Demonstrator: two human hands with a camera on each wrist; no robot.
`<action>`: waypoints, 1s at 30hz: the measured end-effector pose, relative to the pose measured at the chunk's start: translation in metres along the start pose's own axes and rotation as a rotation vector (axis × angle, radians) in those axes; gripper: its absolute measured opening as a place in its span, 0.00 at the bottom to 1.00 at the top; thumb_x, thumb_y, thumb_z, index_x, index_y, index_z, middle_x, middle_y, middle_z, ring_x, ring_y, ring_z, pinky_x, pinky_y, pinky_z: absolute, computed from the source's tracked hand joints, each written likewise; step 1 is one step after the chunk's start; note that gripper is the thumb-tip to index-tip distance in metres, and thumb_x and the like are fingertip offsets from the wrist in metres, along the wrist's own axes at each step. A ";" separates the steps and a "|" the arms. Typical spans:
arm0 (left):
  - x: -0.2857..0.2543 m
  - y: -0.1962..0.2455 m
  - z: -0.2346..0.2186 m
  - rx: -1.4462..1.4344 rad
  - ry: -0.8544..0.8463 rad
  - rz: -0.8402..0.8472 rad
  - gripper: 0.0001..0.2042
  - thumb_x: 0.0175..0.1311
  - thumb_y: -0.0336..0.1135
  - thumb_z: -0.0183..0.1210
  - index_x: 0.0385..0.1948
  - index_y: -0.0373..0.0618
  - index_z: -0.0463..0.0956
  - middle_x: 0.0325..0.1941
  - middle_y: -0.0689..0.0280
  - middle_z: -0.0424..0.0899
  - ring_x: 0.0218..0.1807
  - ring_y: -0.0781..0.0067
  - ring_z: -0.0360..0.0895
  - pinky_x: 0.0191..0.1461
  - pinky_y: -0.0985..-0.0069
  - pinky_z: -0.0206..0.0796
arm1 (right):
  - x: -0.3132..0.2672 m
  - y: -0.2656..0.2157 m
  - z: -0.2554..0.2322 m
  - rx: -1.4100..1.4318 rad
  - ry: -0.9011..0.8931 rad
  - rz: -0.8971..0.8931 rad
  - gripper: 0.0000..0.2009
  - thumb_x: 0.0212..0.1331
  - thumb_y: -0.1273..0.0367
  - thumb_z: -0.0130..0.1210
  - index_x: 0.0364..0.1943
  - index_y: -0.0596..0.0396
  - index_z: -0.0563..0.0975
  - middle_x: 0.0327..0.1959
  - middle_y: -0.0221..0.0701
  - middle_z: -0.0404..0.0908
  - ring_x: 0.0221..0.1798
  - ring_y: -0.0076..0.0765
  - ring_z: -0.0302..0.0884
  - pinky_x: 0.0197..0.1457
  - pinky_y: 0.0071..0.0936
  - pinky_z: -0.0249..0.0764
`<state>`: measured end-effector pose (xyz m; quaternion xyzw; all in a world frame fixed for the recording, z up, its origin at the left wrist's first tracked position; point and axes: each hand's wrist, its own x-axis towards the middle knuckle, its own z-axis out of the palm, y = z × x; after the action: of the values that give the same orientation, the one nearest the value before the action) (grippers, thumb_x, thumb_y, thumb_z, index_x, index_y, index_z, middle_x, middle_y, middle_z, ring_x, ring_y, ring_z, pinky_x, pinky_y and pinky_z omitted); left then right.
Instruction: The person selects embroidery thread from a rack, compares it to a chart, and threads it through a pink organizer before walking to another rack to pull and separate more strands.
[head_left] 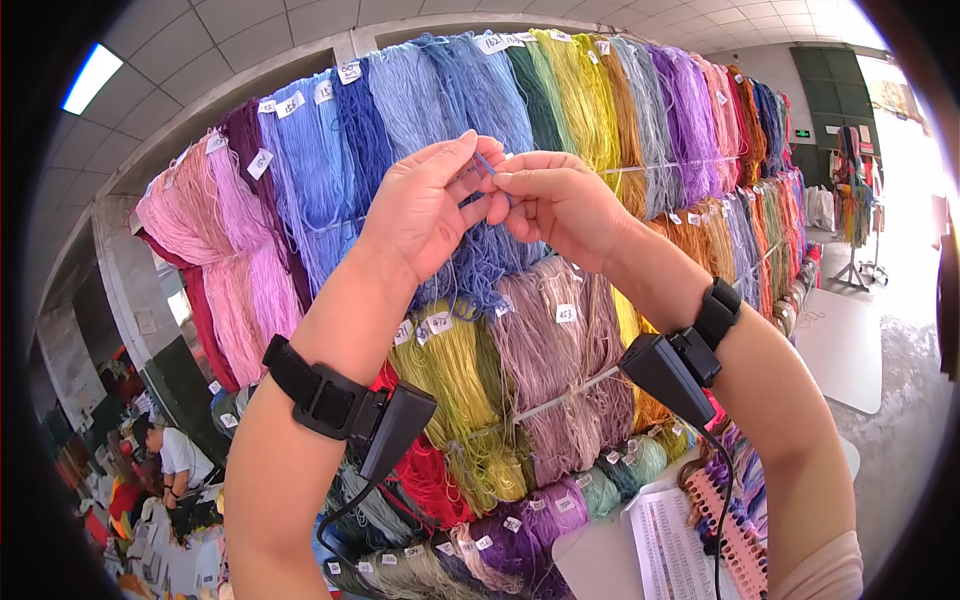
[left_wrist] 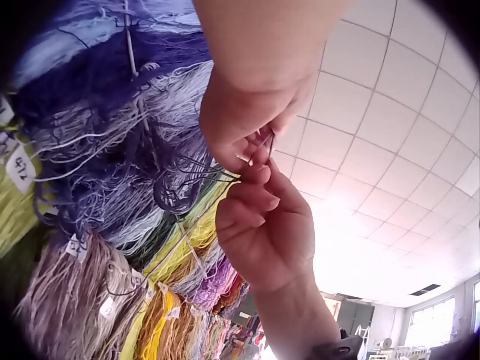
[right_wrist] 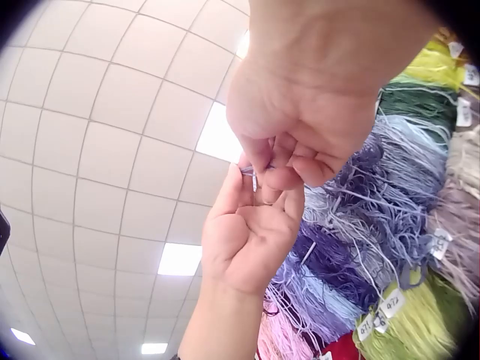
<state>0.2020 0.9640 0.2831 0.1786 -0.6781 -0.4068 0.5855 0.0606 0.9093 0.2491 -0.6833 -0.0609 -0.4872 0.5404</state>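
Raised before the hanging yarn, both hands meet fingertip to fingertip. My left hand [head_left: 420, 210] pinches a thin blue strand of yarn [head_left: 486, 163] near the tips of thumb and forefinger. From the other side my right hand [head_left: 570, 205] pinches the same strand, its other fingers curled in. In the left wrist view a short piece of the yarn [left_wrist: 271, 142] runs between the hands. The right wrist view shows it crossing by the left fingertips, partly hidden by fingers. Blue skeins [head_left: 470, 265] hang close behind the hands, with loose looped ends.
Numbered skeins in many colours fill the rack, among them yellow [head_left: 580, 100], pink [head_left: 270, 285] and mauve [head_left: 560, 370] ones. Below right lie a printed sheet [head_left: 668, 540] and a pink holed card [head_left: 725, 530] with threads. A person [head_left: 180, 460] sits at lower left. A white table [head_left: 840, 345] stands right.
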 end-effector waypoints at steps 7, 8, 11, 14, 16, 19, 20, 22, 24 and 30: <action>-0.005 0.002 -0.010 0.108 -0.061 -0.016 0.08 0.56 0.31 0.52 0.29 0.34 0.74 0.24 0.65 0.75 0.26 0.76 0.72 0.27 0.82 0.67 | -0.003 0.004 0.006 -0.041 -0.009 0.027 0.08 0.55 0.68 0.45 0.30 0.58 0.73 0.21 0.31 0.76 0.21 0.21 0.73 0.22 0.14 0.66; -0.006 0.001 -0.012 0.099 -0.053 -0.022 0.08 0.56 0.31 0.52 0.29 0.35 0.74 0.24 0.65 0.75 0.26 0.76 0.72 0.28 0.82 0.67 | -0.003 0.004 0.006 -0.041 -0.020 0.030 0.08 0.56 0.68 0.45 0.30 0.58 0.73 0.22 0.32 0.76 0.21 0.21 0.73 0.22 0.15 0.66; -0.010 0.001 -0.004 0.073 0.087 -0.034 0.09 0.58 0.32 0.50 0.32 0.35 0.73 0.27 0.65 0.75 0.24 0.79 0.71 0.28 0.84 0.66 | -0.003 0.006 0.006 -0.039 -0.040 0.038 0.09 0.57 0.67 0.43 0.31 0.58 0.71 0.24 0.32 0.76 0.21 0.21 0.73 0.22 0.15 0.66; -0.008 -0.003 -0.011 0.110 0.121 -0.029 0.09 0.59 0.32 0.48 0.33 0.36 0.72 0.26 0.66 0.75 0.21 0.83 0.66 0.25 0.87 0.62 | -0.004 0.008 0.006 -0.052 -0.027 0.055 0.08 0.57 0.68 0.43 0.31 0.57 0.71 0.24 0.32 0.76 0.21 0.21 0.72 0.22 0.15 0.66; -0.012 0.000 -0.009 0.085 0.111 -0.029 0.08 0.59 0.32 0.48 0.32 0.37 0.72 0.23 0.68 0.73 0.18 0.85 0.62 0.22 0.88 0.58 | -0.003 0.011 0.006 -0.116 0.024 0.050 0.08 0.57 0.68 0.43 0.33 0.58 0.71 0.25 0.32 0.76 0.23 0.22 0.72 0.24 0.16 0.66; -0.020 0.004 -0.004 0.042 0.094 -0.017 0.07 0.59 0.33 0.48 0.30 0.39 0.71 0.17 0.73 0.67 0.15 0.88 0.56 0.18 0.89 0.50 | 0.007 0.017 0.001 -0.163 0.127 -0.016 0.10 0.56 0.69 0.42 0.39 0.59 0.70 0.32 0.34 0.75 0.30 0.25 0.72 0.31 0.19 0.68; -0.022 0.005 -0.008 0.092 0.067 -0.002 0.07 0.59 0.32 0.48 0.29 0.39 0.70 0.15 0.74 0.65 0.14 0.89 0.55 0.17 0.89 0.48 | 0.014 0.019 0.002 -0.094 0.147 -0.053 0.11 0.56 0.69 0.42 0.41 0.59 0.69 0.35 0.35 0.74 0.34 0.27 0.72 0.34 0.21 0.68; -0.032 0.007 -0.010 0.242 0.055 0.022 0.06 0.59 0.33 0.48 0.28 0.40 0.70 0.11 0.78 0.59 0.12 0.90 0.51 0.16 0.88 0.41 | 0.034 0.026 -0.005 0.008 0.109 -0.074 0.17 0.55 0.69 0.42 0.50 0.61 0.63 0.48 0.38 0.67 0.47 0.33 0.66 0.46 0.29 0.65; -0.057 0.006 -0.013 0.380 0.162 0.022 0.06 0.58 0.33 0.49 0.27 0.41 0.70 0.11 0.79 0.58 0.13 0.90 0.50 0.16 0.88 0.40 | 0.054 0.037 -0.012 -0.055 0.297 -0.019 0.19 0.56 0.70 0.42 0.52 0.62 0.60 0.52 0.39 0.63 0.52 0.35 0.62 0.49 0.31 0.64; -0.273 -0.008 -0.070 0.910 0.176 -0.237 0.08 0.52 0.33 0.54 0.24 0.38 0.76 0.19 0.66 0.75 0.22 0.85 0.68 0.22 0.83 0.58 | 0.068 0.039 -0.030 -0.107 0.341 0.025 0.24 0.57 0.70 0.40 0.58 0.62 0.52 0.59 0.41 0.53 0.61 0.39 0.51 0.54 0.36 0.59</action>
<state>0.3338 1.1312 0.0986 0.5267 -0.7101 -0.1156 0.4528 0.1015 0.8392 0.2700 -0.6192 0.0662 -0.5920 0.5116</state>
